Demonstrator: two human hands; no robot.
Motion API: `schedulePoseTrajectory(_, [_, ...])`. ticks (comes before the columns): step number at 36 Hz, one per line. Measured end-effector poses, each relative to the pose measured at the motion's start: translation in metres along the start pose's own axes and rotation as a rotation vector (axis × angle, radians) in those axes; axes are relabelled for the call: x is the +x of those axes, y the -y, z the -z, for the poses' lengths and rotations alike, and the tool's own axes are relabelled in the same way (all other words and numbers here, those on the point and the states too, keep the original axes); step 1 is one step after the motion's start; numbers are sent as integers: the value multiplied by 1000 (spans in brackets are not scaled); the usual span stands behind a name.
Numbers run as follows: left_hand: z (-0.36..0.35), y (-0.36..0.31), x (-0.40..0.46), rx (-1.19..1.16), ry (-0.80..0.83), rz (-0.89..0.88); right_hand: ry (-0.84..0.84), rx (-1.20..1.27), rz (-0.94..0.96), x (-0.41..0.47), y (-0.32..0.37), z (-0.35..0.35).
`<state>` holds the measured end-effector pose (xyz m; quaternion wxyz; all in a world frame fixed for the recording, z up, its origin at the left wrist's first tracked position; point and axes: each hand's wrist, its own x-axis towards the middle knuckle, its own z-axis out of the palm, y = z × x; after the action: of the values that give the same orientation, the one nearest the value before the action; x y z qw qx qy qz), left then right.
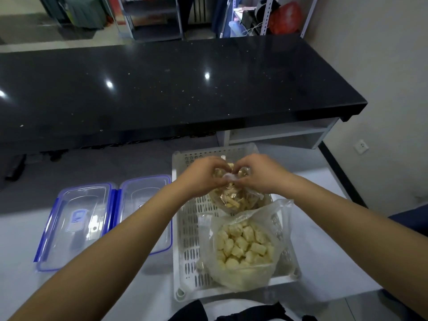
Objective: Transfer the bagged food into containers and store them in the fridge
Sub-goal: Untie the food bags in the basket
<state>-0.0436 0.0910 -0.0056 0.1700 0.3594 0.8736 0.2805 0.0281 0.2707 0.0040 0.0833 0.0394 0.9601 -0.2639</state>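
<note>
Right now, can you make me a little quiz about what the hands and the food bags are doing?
1. True or false: both hands, the left hand and the right hand, are pinching the top of the far bag.
2. Where do the two bags sit? A) in the white basket B) in the clear box C) on the black counter
3. Fill in: the near bag holds pale chunks, and its top is ____.

Key: 1 true. 2 A. 3 open.
</note>
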Motion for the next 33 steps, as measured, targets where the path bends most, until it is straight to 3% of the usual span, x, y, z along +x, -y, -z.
schedulePoseTrajectory(8, [-8,-2,3,69,-94,-21,-82,13,31,-3,-1,-8])
schedulePoseTrajectory(18, [10,-3,-21,-126,-307,-70,-240,176,89,-18,4,14])
schedulePoseTrajectory(25, [10,22,-45,-253,-437,49,-264,334,35,-31,-15,16])
schedulePoseTrajectory(33, [-8,34,-57,-521,-398,172,-180,458,-29,-36,-25,3])
